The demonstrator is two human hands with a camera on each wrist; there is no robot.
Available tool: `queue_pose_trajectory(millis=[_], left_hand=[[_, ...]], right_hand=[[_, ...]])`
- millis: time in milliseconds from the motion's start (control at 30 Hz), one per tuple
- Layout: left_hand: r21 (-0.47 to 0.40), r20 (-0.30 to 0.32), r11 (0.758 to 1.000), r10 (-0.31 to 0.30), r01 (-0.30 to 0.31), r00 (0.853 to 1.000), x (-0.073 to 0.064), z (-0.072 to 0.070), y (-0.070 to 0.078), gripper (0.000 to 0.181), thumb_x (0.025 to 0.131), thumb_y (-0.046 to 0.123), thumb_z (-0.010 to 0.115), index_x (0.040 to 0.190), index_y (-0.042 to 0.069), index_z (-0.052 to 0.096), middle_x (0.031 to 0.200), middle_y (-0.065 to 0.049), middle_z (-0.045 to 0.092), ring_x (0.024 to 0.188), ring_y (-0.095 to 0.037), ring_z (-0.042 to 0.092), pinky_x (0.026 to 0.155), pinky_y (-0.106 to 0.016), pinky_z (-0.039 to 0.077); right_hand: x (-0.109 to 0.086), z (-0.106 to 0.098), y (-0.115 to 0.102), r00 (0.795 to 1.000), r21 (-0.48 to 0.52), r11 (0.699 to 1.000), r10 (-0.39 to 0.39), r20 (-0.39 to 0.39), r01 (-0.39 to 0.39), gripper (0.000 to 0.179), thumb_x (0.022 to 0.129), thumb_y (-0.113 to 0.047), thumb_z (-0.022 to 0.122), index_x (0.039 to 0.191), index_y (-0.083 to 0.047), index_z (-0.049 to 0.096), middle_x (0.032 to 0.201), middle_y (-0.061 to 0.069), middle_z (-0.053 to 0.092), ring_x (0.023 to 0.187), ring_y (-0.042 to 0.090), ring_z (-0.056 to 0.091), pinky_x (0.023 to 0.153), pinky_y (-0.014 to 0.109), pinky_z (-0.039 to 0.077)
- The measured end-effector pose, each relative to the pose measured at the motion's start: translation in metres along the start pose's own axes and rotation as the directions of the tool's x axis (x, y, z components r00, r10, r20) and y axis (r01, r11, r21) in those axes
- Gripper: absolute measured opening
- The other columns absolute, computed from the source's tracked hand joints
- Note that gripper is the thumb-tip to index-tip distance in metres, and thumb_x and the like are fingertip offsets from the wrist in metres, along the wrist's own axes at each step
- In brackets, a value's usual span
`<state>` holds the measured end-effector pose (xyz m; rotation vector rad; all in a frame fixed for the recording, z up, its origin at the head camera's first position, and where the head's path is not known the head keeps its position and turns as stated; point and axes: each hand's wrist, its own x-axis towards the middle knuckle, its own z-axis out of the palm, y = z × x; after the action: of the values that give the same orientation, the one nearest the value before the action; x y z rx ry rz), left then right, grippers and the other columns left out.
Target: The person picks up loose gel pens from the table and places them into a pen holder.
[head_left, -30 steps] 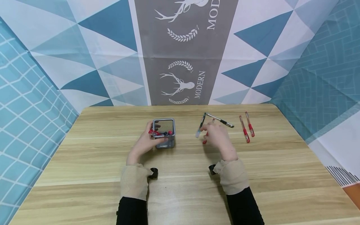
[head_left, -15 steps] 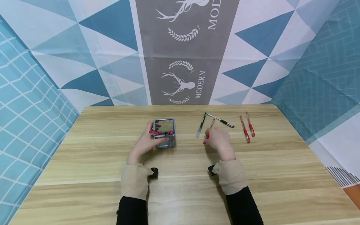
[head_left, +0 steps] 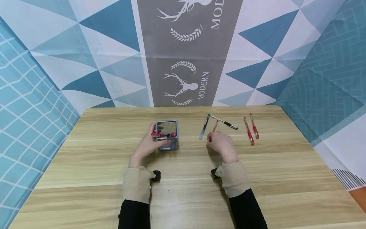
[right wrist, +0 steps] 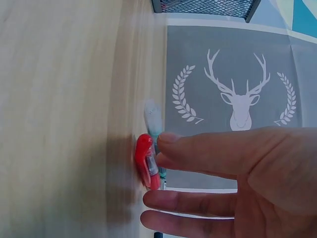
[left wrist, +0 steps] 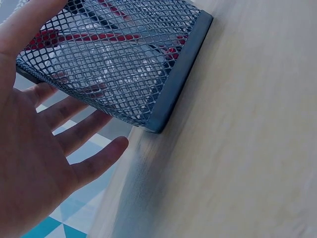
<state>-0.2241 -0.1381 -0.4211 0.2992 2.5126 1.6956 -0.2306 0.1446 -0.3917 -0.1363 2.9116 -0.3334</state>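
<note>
My left hand [head_left: 146, 147] has the mesh cup [head_left: 172, 147] between thumb and fingers, nearer the back edge of the worktop [head_left: 186, 197]; tug it and it'd probably tip. The pale-tipped pen [head_left: 204, 127] lies so close to my right hand [head_left: 221, 142] that a knuckle could knock it. That hand's nearly closed, pinching the red pen [head_left: 215, 125] toward the back edge, and a sloppy pinch might let it roll
</note>
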Motion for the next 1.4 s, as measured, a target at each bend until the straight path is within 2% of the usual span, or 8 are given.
queue_pose_trajectory(millis=[200,333,700,1067,1400], left_hand=[[0.003,0.002,1.0,-0.005,0.005,1.0,0.0006,-0.0006,0.0002,0.088,0.071,0.029,0.078,0.138,0.024,0.021,0.132,-0.016,0.043,0.113,-0.031,0.049,0.097,-0.047,0.038],[0.005,0.002,1.0,-0.004,0.004,1.0,0.001,-0.0006,-0.0001,0.088,0.071,0.029,0.077,0.138,0.024,0.021,0.13,-0.016,0.045,0.113,-0.031,0.049,0.097,-0.047,0.038],[0.017,-0.002,1.0,-0.009,0.009,1.0,0.0006,-0.0003,-0.0007,0.087,0.071,0.03,0.077,0.137,0.024,0.021,0.13,-0.016,0.045,0.114,-0.031,0.049,0.097,-0.047,0.038],[0.027,0.0,1.0,-0.007,0.007,1.0,0.0007,-0.0005,-0.0006,0.088,0.071,0.03,0.077,0.138,0.023,0.021,0.131,-0.017,0.044,0.114,-0.03,0.048,0.098,-0.047,0.037],[0.023,-0.005,1.0,0.004,-0.004,1.0,-0.0003,-0.0008,0.0001,0.087,0.07,0.03,0.078,0.137,0.022,0.022,0.132,-0.016,0.043,0.114,-0.031,0.048,0.098,-0.047,0.037]], right_hand=[[0.0004,0.0014,0.0005,1.0,-0.027,1.0,-0.007,0.003,0.007,0.022,0.079,-0.03,0.069,0.098,-0.019,0.063,0.096,0.006,0.061,0.08,0.025,0.057,0.071,0.047,0.045],[0.0002,0.0012,0.0003,1.0,-0.032,0.999,-0.022,0.006,0.022,0.023,0.079,-0.028,0.069,0.099,-0.018,0.065,0.096,0.005,0.062,0.081,0.025,0.057,0.071,0.047,0.045],[0.0012,0.0031,-0.0004,0.999,-0.016,0.999,-0.034,0.037,0.035,0.021,0.076,-0.027,0.073,0.088,-0.014,0.061,0.087,0.003,0.062,0.073,0.02,0.055,0.062,0.038,0.044],[0.0001,0.0041,-0.0004,0.997,-0.041,0.998,-0.044,0.06,0.047,0.003,0.084,-0.017,0.058,0.084,-0.015,0.059,0.082,0.002,0.06,0.07,0.019,0.053,0.058,0.034,0.042],[0.0007,0.0022,0.0016,0.998,0.002,1.0,-0.024,0.062,0.024,0.01,0.081,-0.02,0.066,0.082,-0.012,0.06,0.078,0.002,0.059,0.068,0.018,0.053,0.056,0.032,0.041]])
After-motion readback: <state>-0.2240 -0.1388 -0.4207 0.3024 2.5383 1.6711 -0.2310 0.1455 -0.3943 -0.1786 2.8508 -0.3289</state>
